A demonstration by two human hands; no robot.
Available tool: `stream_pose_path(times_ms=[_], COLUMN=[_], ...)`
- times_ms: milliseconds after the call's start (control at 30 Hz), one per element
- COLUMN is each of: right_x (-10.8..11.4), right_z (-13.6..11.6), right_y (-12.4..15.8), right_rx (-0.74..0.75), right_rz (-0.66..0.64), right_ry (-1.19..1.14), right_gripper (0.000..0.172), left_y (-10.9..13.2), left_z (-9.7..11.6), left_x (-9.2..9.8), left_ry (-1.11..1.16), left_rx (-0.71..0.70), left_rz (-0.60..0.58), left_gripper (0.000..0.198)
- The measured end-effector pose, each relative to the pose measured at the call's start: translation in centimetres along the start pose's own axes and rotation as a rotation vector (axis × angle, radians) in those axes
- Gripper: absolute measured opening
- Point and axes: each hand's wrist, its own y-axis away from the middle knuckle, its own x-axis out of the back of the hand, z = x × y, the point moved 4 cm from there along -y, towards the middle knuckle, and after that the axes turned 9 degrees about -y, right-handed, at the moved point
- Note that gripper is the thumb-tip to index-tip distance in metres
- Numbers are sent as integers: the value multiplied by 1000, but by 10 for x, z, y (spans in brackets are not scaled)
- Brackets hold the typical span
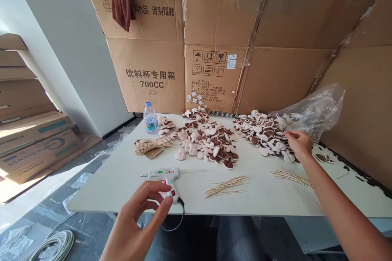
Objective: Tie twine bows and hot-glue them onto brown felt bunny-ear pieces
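My left hand [141,212] is raised before the table's front edge, thumb and fingers apart with nothing between them. Just beyond it lies a white glue gun [165,174] with a red switch, a glue stick out of its back and a black-ended cord. My right hand [299,145] reaches to the right-hand pile of pale pink and brown felt pieces [260,130]. Its thumb and fingertips are pinched together at the pile's edge; what they hold is too small to make out. A larger heap of similar pieces [208,138] lies mid-table.
Thin wooden sticks [226,186] lie in front, more sticks [290,178] by my right forearm, and a thick bundle [153,145] at left. A water bottle [151,118] stands behind it. A clear plastic bag [315,110] sits back right. Cardboard walls [214,20] enclose the back.
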Motion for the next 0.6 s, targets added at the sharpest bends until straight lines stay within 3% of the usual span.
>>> stream_pose_path(times_ms=[100, 167, 233, 300, 433, 500, 600], right_x=[-3, -17, -40, -67, -99, -99, -87], right_z=[-1, -10, -25, -46, -85, -92, -85], right_y=[19, 40, 66, 96, 154, 172, 182], right_rx=[-77, -88, -62, 4, 170, 195, 168], right_rz=[56, 20, -130, -356, -771, -843, -818], right_ry=[61, 53, 14, -33, -88, -69, 4], right_gripper=[26, 28, 26, 34, 19, 19, 22], left_y=[1, 3, 5, 8, 11, 10, 10], left_z=[4, 9, 14, 19, 19, 14, 9], left_x=[1, 0, -2, -3, -2, -2, -1], left_ry=[38, 68, 87, 96, 50, 15, -17], left_rx=[13, 38, 75, 99, 98, 78, 53], left_rz=[65, 78, 65, 59, 12, -8, -16], left_gripper=[38, 37, 35, 35, 36, 37, 37])
